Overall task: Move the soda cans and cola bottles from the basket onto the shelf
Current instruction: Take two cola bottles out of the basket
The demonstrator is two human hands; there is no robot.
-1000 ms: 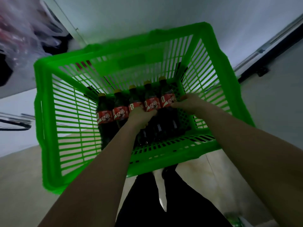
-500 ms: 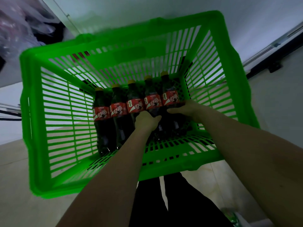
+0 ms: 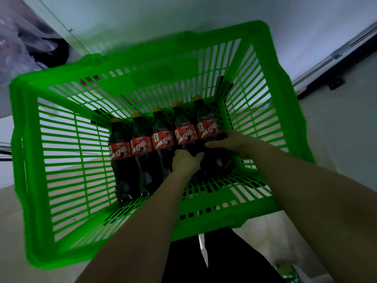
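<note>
From the bottom of the frame my two forearms reach up into the green basket (image 3: 61, 180). My left hand (image 3: 186, 160), at centre, curls around the body of the fourth cola bottle (image 3: 184, 135); my right hand (image 3: 230, 142), just right of it, wraps the fifth bottle (image 3: 207, 127) below its red label. All five bottles lie side by side on the basket floor, long axes running up-frame, yellow caps farthest from me, so I judge a lift must come back towards me.
</note>
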